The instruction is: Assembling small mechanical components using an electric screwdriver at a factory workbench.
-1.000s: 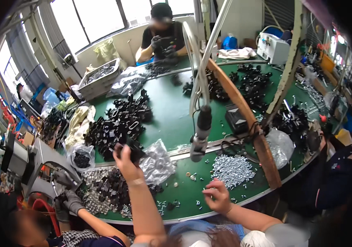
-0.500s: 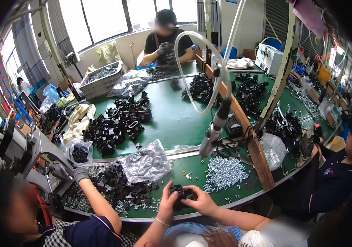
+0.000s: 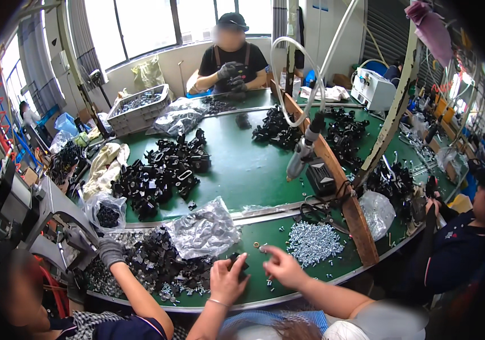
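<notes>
Left hand (image 3: 228, 283) has fingers wrapped on a black bracket (image 3: 241, 262). Right hand (image 3: 285, 268) is nearer the screw pile (image 3: 315, 243), up-right of its fingers; can't tell if they pinch anything.

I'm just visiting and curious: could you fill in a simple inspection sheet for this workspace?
Surface: green table, partly covered by heaps.
Job's things: black part in the left hand; pile of screws beyond the right hand; ring near its fingertips.
Clutter: crumpled clear bag on small pieces; large black heap behind; loose screws scattered.
Hands: left hand holds the black part; right hand reaches over the table, its grip unclear.
Cables: looped clear hose above the hanging tool.
Surroundings: gloved person opposite; person at left, one gloved hand at a machine; person at right.
</notes>
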Motion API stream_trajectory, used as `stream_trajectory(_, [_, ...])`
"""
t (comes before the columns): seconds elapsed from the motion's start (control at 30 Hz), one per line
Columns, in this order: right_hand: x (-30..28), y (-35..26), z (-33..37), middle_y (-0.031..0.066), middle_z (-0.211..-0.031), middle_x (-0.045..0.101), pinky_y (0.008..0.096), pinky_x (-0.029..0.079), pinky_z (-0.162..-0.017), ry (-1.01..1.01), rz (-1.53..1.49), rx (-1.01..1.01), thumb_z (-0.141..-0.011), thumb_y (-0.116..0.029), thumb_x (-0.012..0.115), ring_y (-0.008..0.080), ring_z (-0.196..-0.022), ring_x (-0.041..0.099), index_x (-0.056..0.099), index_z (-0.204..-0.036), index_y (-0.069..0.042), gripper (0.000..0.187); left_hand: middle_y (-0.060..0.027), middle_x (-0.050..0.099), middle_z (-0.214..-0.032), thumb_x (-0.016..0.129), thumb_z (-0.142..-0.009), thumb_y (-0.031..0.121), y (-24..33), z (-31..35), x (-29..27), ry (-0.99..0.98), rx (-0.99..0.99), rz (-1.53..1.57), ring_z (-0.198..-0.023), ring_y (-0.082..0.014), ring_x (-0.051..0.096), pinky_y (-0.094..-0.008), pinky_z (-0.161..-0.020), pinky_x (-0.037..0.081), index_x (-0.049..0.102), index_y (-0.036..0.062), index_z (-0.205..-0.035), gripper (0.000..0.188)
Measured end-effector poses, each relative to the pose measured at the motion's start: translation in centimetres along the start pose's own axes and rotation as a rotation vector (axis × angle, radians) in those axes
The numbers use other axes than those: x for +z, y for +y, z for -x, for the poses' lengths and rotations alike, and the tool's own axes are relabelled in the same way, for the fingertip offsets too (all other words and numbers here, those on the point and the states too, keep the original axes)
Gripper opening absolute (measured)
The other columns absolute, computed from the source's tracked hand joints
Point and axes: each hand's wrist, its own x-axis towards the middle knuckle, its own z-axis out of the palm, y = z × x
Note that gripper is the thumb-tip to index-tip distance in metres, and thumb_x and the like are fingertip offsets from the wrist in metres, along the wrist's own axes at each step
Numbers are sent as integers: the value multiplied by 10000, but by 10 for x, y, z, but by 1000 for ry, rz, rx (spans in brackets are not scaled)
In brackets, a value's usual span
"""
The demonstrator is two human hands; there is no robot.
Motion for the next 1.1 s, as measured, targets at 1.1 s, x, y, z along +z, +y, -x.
stream_trajectory(1.1, [10, 15, -16, 143, -1061, 592, 372, 529, -789, 103, 750, -753, -710, -90, 728, 315, -926, 628, 633, -1016, -76, 322, -119, 523, -1003, 816, -617, 171, -6, 27, 13, 123, -68, 78, -1000, -310, 484, -402, -873, 424, 596, 109, -1099, 533])
